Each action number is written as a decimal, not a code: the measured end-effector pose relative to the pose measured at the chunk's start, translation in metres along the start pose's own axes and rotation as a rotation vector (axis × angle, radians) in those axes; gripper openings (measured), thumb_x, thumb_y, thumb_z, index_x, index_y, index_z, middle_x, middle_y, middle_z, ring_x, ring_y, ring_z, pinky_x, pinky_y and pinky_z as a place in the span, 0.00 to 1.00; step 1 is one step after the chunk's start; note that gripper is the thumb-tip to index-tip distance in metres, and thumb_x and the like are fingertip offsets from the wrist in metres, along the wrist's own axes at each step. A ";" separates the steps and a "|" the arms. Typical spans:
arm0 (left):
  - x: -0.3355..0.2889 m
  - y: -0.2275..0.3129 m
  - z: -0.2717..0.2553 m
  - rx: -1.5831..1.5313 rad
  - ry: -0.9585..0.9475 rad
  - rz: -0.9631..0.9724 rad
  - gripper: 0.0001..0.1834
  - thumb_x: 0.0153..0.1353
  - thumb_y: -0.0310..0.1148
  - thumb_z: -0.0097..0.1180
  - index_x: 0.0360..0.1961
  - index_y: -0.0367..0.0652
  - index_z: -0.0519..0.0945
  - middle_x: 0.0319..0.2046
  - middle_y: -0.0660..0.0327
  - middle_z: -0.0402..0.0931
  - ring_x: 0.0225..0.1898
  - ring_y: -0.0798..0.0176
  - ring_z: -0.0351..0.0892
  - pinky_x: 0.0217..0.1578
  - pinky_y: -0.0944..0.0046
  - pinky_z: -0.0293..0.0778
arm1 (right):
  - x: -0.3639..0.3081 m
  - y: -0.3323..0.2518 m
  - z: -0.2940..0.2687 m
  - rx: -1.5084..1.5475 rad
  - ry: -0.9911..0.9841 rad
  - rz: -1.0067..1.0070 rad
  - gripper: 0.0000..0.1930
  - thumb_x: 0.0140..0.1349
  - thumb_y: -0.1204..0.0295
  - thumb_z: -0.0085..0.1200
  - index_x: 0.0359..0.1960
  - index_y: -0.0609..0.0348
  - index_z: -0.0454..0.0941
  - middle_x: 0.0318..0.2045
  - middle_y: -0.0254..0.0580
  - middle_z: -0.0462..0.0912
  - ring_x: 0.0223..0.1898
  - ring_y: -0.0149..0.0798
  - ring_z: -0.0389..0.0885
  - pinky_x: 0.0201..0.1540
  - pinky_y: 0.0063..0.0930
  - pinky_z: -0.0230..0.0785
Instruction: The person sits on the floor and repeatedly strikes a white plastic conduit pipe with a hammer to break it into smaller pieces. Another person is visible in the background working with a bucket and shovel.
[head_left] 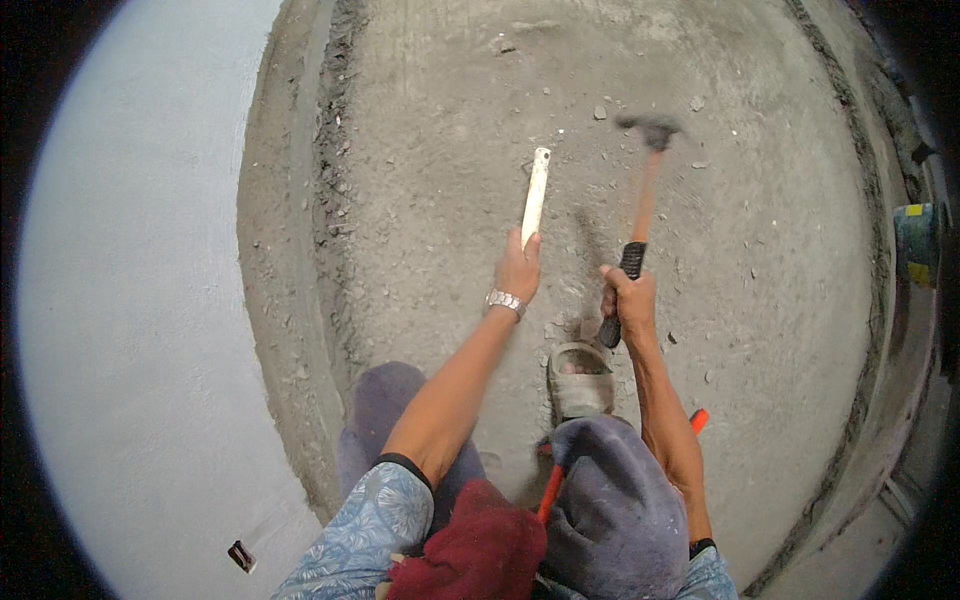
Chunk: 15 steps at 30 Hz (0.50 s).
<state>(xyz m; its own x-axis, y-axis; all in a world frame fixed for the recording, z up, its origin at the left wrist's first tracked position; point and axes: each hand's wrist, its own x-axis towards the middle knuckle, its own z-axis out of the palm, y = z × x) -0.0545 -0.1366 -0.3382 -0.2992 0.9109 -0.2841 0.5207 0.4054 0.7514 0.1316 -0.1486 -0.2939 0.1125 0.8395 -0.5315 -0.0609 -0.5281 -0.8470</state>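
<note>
My left hand point(518, 268), with a metal watch on its wrist, is closed round the near end of a pale, narrow strip point(537, 190). The strip points away from me over the grey floor, and a small dark hole shows near its far tip. To the right, my right hand point(633, 302) grips a hammer point(648, 190) by its black handle grip. The hammer has an orange shaft, and its dark head is raised at the far end, smeared by motion. Head and strip are apart. Whatever lies beneath the left palm is hidden.
Dusty concrete floor point(440, 200) carries scattered chips, with a rough groove point(335, 150) along a pale wall point(150, 250) at left. My sandalled foot point(581, 380) is below the hammer. An orange-red piece point(699, 420) shows by my right forearm. A dark green and yellow object point(915, 245) sits far right.
</note>
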 end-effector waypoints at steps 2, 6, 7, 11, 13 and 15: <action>0.003 -0.010 0.000 -0.103 -0.020 -0.007 0.19 0.67 0.46 0.43 0.42 0.38 0.69 0.24 0.52 0.71 0.26 0.55 0.73 0.28 0.55 0.68 | -0.005 -0.013 0.012 0.109 0.037 -0.094 0.15 0.53 0.71 0.57 0.12 0.56 0.67 0.10 0.32 0.69 0.09 0.29 0.67 0.13 0.26 0.57; 0.014 -0.013 0.007 -0.194 -0.095 -0.045 0.19 0.67 0.46 0.42 0.41 0.39 0.69 0.20 0.57 0.69 0.21 0.59 0.71 0.24 0.56 0.67 | 0.007 0.013 0.026 0.001 0.077 -0.166 0.13 0.50 0.71 0.58 0.14 0.61 0.70 0.11 0.36 0.72 0.11 0.31 0.70 0.16 0.29 0.61; 0.015 -0.010 0.010 -0.171 -0.071 -0.008 0.19 0.67 0.46 0.42 0.41 0.39 0.69 0.19 0.58 0.69 0.20 0.59 0.71 0.23 0.57 0.67 | 0.015 0.036 0.022 -0.188 0.055 -0.134 0.13 0.49 0.70 0.58 0.14 0.63 0.71 0.11 0.38 0.72 0.12 0.32 0.70 0.16 0.30 0.62; 0.013 -0.020 0.004 -0.122 -0.017 -0.004 0.19 0.67 0.46 0.42 0.40 0.39 0.70 0.18 0.59 0.69 0.19 0.60 0.70 0.22 0.57 0.67 | 0.012 0.020 0.020 -0.416 -0.139 0.075 0.13 0.52 0.73 0.57 0.14 0.55 0.67 0.11 0.32 0.69 0.10 0.28 0.67 0.13 0.26 0.58; 0.013 -0.020 -0.001 -0.109 -0.022 -0.031 0.19 0.67 0.46 0.42 0.40 0.39 0.70 0.19 0.58 0.69 0.20 0.59 0.71 0.23 0.56 0.67 | 0.002 -0.004 0.017 -0.265 -0.157 0.129 0.12 0.52 0.73 0.57 0.16 0.56 0.67 0.11 0.30 0.68 0.10 0.27 0.66 0.13 0.25 0.58; 0.011 -0.015 -0.005 -0.077 -0.033 -0.038 0.19 0.67 0.46 0.43 0.40 0.39 0.70 0.20 0.56 0.71 0.21 0.56 0.72 0.24 0.55 0.67 | -0.008 -0.026 0.018 -0.081 -0.095 0.001 0.13 0.53 0.72 0.56 0.14 0.56 0.68 0.11 0.32 0.69 0.10 0.28 0.67 0.13 0.26 0.58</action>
<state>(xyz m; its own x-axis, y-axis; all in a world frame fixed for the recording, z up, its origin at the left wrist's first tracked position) -0.0693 -0.1330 -0.3494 -0.2906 0.8974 -0.3321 0.4459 0.4341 0.7828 0.1147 -0.1389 -0.2678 0.0175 0.8453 -0.5340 0.0197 -0.5342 -0.8451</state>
